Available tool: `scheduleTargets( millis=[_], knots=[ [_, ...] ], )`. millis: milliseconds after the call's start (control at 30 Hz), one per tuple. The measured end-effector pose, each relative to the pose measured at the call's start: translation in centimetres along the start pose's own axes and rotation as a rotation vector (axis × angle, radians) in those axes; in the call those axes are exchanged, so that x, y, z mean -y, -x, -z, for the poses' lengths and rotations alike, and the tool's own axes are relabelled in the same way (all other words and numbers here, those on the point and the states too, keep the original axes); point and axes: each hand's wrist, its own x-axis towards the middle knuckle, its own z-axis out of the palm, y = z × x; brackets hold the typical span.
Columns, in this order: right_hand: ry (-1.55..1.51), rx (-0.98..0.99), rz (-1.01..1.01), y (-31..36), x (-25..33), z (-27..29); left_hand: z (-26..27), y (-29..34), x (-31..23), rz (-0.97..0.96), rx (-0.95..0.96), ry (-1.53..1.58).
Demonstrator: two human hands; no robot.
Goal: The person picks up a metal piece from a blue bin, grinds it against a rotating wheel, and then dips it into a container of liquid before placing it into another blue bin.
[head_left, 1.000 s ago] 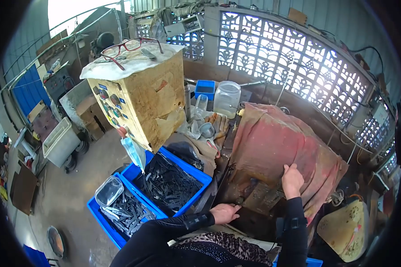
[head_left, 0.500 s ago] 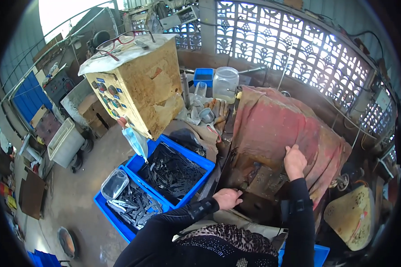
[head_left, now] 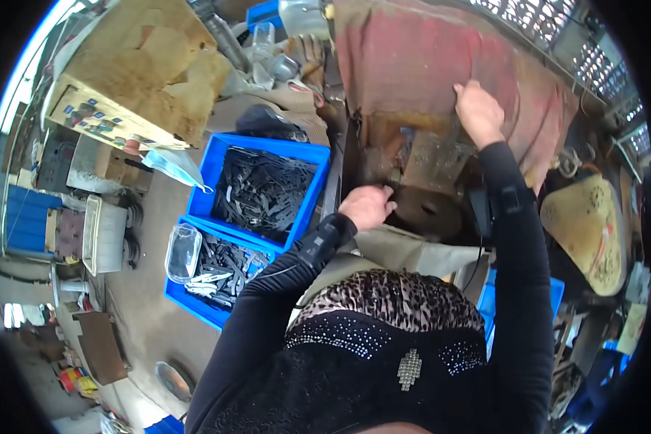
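My left hand rests with curled fingers at the left edge of a round rusty metal plate on the machine in front of me; whether it holds anything I cannot tell. My right hand is raised higher and grips the lower edge of the reddish cloth that drapes the machine, just above a rusty upright block. Both arms wear black sleeves.
Two blue crates of dark metal pieces stand at my left, a clear plastic tub on the nearer one. A plywood box stands beyond them. A worn yellow seat is at the right.
My head has tipped down and closer, so the machine fills more of the view. My right hand stays on the cloth and my left hand has come up to the round plate.
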Motion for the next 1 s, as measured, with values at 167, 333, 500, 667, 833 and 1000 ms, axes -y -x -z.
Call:
scheduleTargets(
  millis=[167, 333, 500, 667, 833, 1000],
  knots=[
    [0.015, 0.102, -0.076, 0.3, 0.2, 0.1, 0.1, 0.2, -0.4, 0.041, 0.056, -0.009],
    [0.011, 0.086, -0.048, 0.9, -0.1, 0.1, 0.3, 0.6, -1.0, 0.047, 0.086, -0.026],
    [0.029, 0.084, -0.057, 0.8, 0.2, 0.2, 0.0, 0.8, -0.7, 0.042, 0.049, -0.026],
    [0.053, 0.096, -0.075, 0.4, 0.5, 0.0, -0.4, 0.8, -0.3, 0.004, -0.012, -0.046],
    [0.048, 0.086, -0.036, 0.4, 0.1, 0.1, 0.7, 0.4, -1.1, 0.071, 0.119, -0.058],
    [-0.045, -0.008, 0.040, 1.9, -1.5, 0.4, 0.4, 0.2, -0.8, 0.047, 0.068, -0.017]
  ],
)
